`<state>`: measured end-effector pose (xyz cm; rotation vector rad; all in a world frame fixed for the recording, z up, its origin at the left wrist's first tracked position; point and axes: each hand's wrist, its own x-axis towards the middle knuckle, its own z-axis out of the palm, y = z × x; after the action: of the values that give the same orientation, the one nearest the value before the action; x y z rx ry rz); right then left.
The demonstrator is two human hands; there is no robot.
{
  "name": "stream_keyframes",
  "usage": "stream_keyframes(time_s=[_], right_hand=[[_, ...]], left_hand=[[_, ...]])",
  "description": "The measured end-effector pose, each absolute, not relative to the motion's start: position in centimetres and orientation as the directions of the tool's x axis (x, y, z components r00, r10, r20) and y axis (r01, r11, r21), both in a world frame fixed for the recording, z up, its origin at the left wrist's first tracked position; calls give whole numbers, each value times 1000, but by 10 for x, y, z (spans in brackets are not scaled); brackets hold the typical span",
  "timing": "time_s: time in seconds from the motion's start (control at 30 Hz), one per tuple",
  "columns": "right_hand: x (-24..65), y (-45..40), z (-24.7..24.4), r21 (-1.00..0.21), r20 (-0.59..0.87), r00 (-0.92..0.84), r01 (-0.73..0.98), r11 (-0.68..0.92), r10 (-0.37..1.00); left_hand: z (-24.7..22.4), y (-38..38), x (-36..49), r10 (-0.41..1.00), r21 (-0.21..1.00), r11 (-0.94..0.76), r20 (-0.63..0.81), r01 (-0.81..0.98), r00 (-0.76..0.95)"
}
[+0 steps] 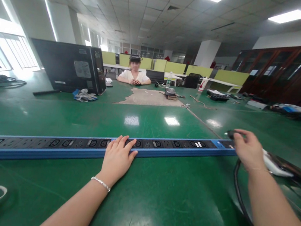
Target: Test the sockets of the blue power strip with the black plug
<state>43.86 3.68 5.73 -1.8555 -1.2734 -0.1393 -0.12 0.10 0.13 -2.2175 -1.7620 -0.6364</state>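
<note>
A long blue power strip [162,150] with a row of black sockets lies across the green table. My left hand [118,157] rests on its middle, fingers spread over the sockets and thumb along the near edge. Above the strip's right end, my right hand [248,150] pinches a small black object [230,133] with a shiny tip; its kind is not clear. Part of that end is hidden behind the hand. A thick black cable [236,190] runs from near there towards the table's front edge.
Right of my hand lie a white-and-black object [278,166] and thin cords. A black computer case [72,67] stands at the left, gloves [84,95] beside it. A person [134,74] sits across the table behind a cardboard sheet [149,98].
</note>
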Motion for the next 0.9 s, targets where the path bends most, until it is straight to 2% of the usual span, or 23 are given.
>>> stream_keyframes(time_s=[0.1, 0.3, 0.63, 0.9], right_hand=[[435, 40, 46, -486, 406, 458, 841, -237, 791], [445, 48, 35, -370, 358, 426, 882, -293, 831], [450, 55, 34, -316, 229, 415, 887, -336, 880], [435, 47, 35, -267, 238, 447, 884, -384, 862]], left_hand=[[2, 1, -1, 864, 83, -247, 470, 965, 181], [2, 1, -2, 863, 56, -244, 467, 968, 190], [2, 0, -2, 858, 33, -239, 476, 970, 195], [3, 0, -3, 861, 14, -242, 464, 970, 208]])
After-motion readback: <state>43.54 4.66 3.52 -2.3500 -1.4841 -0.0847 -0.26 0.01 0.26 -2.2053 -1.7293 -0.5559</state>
